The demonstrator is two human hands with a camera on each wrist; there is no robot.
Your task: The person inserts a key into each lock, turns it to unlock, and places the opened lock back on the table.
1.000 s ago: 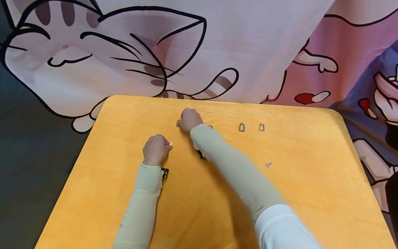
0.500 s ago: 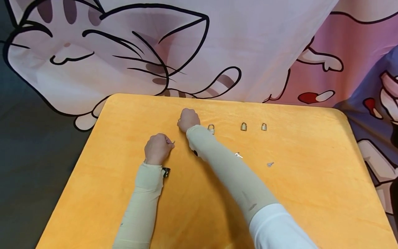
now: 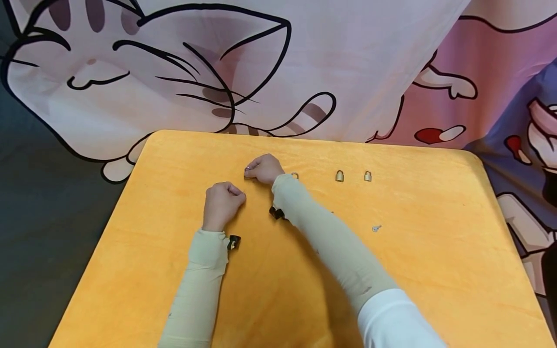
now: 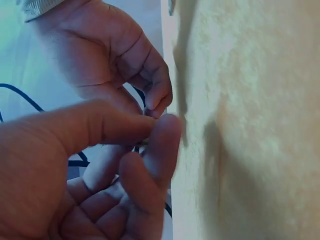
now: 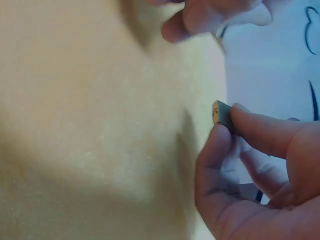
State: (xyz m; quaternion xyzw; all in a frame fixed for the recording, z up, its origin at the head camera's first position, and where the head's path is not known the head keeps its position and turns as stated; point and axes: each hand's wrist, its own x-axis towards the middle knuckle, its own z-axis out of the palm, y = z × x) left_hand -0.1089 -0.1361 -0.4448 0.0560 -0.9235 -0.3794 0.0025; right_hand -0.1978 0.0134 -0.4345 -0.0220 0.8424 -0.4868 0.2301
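My right hand (image 3: pixel 264 169) pinches a small brass padlock (image 5: pixel 222 114) between thumb and fingertips, near the far side of the table. In the right wrist view its narrow end with the keyhole faces my left hand. My left hand (image 3: pixel 222 205) is nearer to me and to the left, thumb pressed to the index fingertip on a small key. That key is almost wholly hidden by the fingers now. In the left wrist view the right hand appears just beyond the left thumb (image 4: pixel 115 122).
Right of my right hand stands a padlock (image 3: pixel 295 175), partly covered by the sleeve. Two more padlocks, one brass (image 3: pixel 339 176) and one smaller (image 3: pixel 367 176), lie farther right. A loose key (image 3: pixel 376 228) lies on the yellow tabletop (image 3: pixel 435 270). A printed curtain (image 3: pixel 370 63) hangs behind.
My right hand has turned the padlock, its thumb side now toward the left. The left hand has moved slightly up and right, and its key has gone out of sight behind the fingers.
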